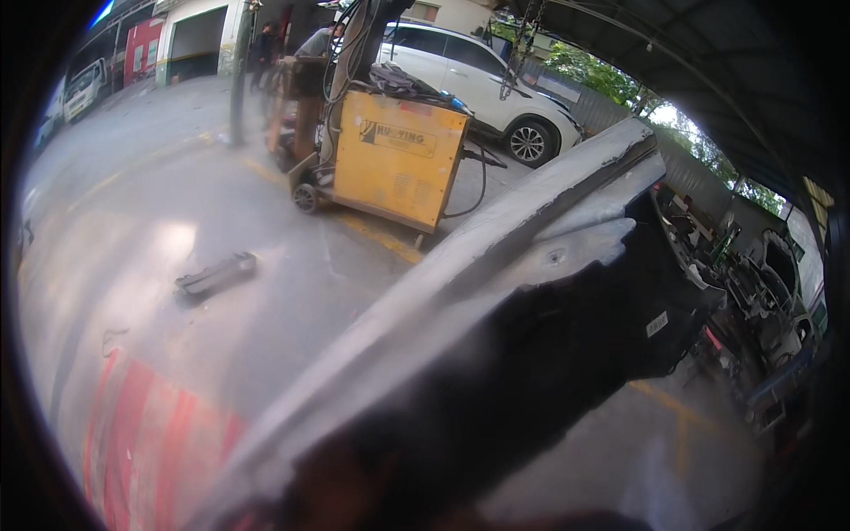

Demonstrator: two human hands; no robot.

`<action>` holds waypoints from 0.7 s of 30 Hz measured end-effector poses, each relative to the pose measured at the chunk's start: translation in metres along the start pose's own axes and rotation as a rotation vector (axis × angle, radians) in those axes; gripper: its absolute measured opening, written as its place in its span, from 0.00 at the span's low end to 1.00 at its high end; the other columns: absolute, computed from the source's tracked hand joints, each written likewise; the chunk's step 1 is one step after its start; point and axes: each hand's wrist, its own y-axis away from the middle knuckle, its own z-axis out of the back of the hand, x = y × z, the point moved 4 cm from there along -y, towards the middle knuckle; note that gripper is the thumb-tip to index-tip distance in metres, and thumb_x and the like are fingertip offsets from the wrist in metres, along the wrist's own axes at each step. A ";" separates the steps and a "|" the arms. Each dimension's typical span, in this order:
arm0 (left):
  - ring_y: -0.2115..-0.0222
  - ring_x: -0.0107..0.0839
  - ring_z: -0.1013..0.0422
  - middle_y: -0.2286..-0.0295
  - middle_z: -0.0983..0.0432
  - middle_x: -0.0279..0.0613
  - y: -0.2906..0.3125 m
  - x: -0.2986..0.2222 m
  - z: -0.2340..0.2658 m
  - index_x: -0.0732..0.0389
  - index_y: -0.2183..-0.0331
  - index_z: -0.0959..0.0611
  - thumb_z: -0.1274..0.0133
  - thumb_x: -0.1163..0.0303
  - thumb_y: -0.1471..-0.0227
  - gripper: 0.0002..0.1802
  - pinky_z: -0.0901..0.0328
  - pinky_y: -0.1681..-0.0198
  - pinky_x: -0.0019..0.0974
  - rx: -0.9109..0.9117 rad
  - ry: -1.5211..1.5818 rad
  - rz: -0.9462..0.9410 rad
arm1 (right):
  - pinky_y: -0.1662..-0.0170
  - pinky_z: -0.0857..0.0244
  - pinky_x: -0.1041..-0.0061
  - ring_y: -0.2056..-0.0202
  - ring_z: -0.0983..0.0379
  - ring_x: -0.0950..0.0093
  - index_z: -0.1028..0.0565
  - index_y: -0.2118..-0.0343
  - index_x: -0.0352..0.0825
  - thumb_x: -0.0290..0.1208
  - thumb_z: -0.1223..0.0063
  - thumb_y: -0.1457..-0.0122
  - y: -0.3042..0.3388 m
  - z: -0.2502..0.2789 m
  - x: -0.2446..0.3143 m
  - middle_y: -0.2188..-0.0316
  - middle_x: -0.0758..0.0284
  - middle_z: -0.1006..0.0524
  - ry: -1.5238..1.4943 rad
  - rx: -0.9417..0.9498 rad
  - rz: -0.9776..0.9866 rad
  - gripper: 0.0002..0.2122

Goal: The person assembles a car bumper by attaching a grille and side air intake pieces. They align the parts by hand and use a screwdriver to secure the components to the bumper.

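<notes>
A long car body panel (pixel 425 310) runs slantwise across the view, from the lower left up to the upper right, close in front of me. Its upper strip is bare grey and ridged, with a small hole near the far end. Black, ragged-edged material (pixel 567 354) covers the side below, and a small white label (pixel 657 324) sits on it. Neither of my hands can be made out. Dim reddish patches along the lower edge are too dark and blurred to identify. What supports the panel is hidden.
A yellow wheeled machine (pixel 398 159) with cables stands beyond the panel, before a white car (pixel 460 66). A grey elongated part (pixel 217 274) lies on the concrete. Red and pale stripes (pixel 142 442) mark the lower left. Piled car parts (pixel 761 301) stand right. Two people are far back.
</notes>
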 end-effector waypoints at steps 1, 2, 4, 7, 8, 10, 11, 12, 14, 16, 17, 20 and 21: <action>0.51 0.64 0.27 0.49 0.26 0.68 0.007 0.005 -0.007 0.71 0.41 0.25 0.36 0.43 0.45 0.45 0.32 0.47 0.62 -0.013 -0.063 -0.023 | 0.69 0.35 0.64 0.75 0.29 0.69 0.23 0.77 0.46 0.43 0.33 0.49 -0.003 0.002 0.000 0.75 0.68 0.26 0.009 -0.008 0.011 0.10; 0.49 0.67 0.28 0.47 0.28 0.71 0.016 0.013 -0.015 0.72 0.40 0.26 0.37 0.40 0.44 0.47 0.33 0.44 0.64 -0.031 -0.129 -0.048 | 0.69 0.35 0.64 0.75 0.29 0.69 0.23 0.77 0.45 0.43 0.33 0.50 -0.007 0.005 0.000 0.75 0.68 0.26 0.020 -0.020 0.025 0.10; 0.46 0.70 0.30 0.45 0.30 0.73 0.020 0.015 -0.020 0.73 0.39 0.28 0.38 0.39 0.44 0.49 0.34 0.42 0.66 -0.063 -0.180 -0.079 | 0.70 0.36 0.64 0.75 0.29 0.70 0.24 0.78 0.46 0.42 0.34 0.49 -0.013 0.010 0.000 0.76 0.68 0.26 0.027 -0.040 0.018 0.10; 0.46 0.70 0.30 0.45 0.29 0.73 0.015 0.014 -0.016 0.74 0.38 0.30 0.38 0.40 0.43 0.49 0.35 0.40 0.65 -0.071 -0.135 -0.062 | 0.67 0.33 0.61 0.72 0.26 0.65 0.22 0.74 0.42 0.40 0.32 0.51 -0.016 0.017 0.004 0.73 0.64 0.25 -0.051 -0.001 -0.017 0.10; 0.46 0.69 0.30 0.45 0.29 0.72 0.009 0.020 -0.018 0.74 0.38 0.30 0.38 0.41 0.43 0.49 0.35 0.40 0.64 -0.063 -0.119 -0.040 | 0.66 0.32 0.60 0.71 0.25 0.62 0.20 0.72 0.40 0.39 0.32 0.52 -0.017 0.017 0.004 0.72 0.62 0.24 -0.097 0.018 -0.032 0.10; 0.44 0.69 0.32 0.45 0.30 0.72 -0.006 0.037 -0.031 0.74 0.38 0.31 0.38 0.42 0.43 0.49 0.36 0.39 0.61 0.001 -0.076 0.033 | 0.70 0.38 0.69 0.76 0.30 0.71 0.26 0.78 0.42 0.38 0.35 0.47 -0.011 0.001 -0.012 0.78 0.68 0.30 -0.191 0.050 0.033 0.11; 0.43 0.68 0.33 0.44 0.30 0.72 -0.011 0.054 -0.036 0.74 0.37 0.32 0.38 0.44 0.43 0.49 0.37 0.38 0.59 0.054 -0.063 0.100 | 0.71 0.40 0.72 0.77 0.32 0.73 0.28 0.80 0.42 0.38 0.35 0.46 -0.023 0.000 -0.009 0.79 0.70 0.32 -0.213 0.078 0.045 0.12; 0.42 0.69 0.33 0.43 0.31 0.72 -0.016 0.069 -0.036 0.74 0.37 0.33 0.37 0.46 0.44 0.49 0.37 0.38 0.59 0.074 0.007 0.135 | 0.72 0.41 0.74 0.78 0.33 0.74 0.29 0.82 0.43 0.37 0.36 0.45 -0.036 0.005 -0.006 0.80 0.71 0.33 -0.221 0.117 0.064 0.14; 0.41 0.69 0.34 0.42 0.33 0.72 -0.018 0.090 -0.035 0.74 0.35 0.35 0.35 0.49 0.46 0.50 0.38 0.37 0.58 0.104 0.148 0.193 | 0.72 0.40 0.74 0.78 0.31 0.74 0.28 0.82 0.42 0.38 0.36 0.44 -0.059 0.018 -0.008 0.80 0.71 0.32 -0.200 0.138 0.084 0.14; 0.41 0.69 0.34 0.41 0.34 0.70 0.008 0.079 -0.003 0.73 0.34 0.37 0.33 0.53 0.48 0.52 0.38 0.36 0.57 0.027 0.164 0.116 | 0.72 0.40 0.74 0.77 0.29 0.73 0.28 0.81 0.42 0.38 0.37 0.44 -0.077 0.020 -0.010 0.80 0.70 0.30 -0.157 0.140 0.065 0.14; 0.41 0.69 0.34 0.40 0.34 0.70 0.017 0.073 0.022 0.73 0.33 0.38 0.32 0.55 0.50 0.53 0.39 0.36 0.57 -0.007 0.164 0.065 | 0.72 0.40 0.74 0.77 0.28 0.73 0.27 0.81 0.42 0.39 0.36 0.44 -0.085 0.011 -0.011 0.80 0.70 0.30 -0.140 0.137 0.045 0.14; 0.44 0.61 0.31 0.41 0.32 0.65 0.123 0.094 0.130 0.68 0.35 0.34 0.28 0.61 0.57 0.53 0.33 0.42 0.57 0.277 -0.057 -0.085 | 0.73 0.39 0.74 0.79 0.28 0.73 0.26 0.82 0.43 0.40 0.36 0.45 -0.116 0.001 -0.002 0.81 0.71 0.30 -0.110 0.104 -0.002 0.14; 0.48 0.61 0.29 0.46 0.28 0.61 0.164 0.097 0.160 0.66 0.39 0.29 0.28 0.65 0.59 0.47 0.32 0.45 0.55 0.341 -0.021 -0.052 | 0.73 0.40 0.74 0.80 0.28 0.73 0.26 0.83 0.44 0.40 0.35 0.47 -0.123 0.006 0.002 0.82 0.71 0.30 -0.073 0.142 -0.020 0.14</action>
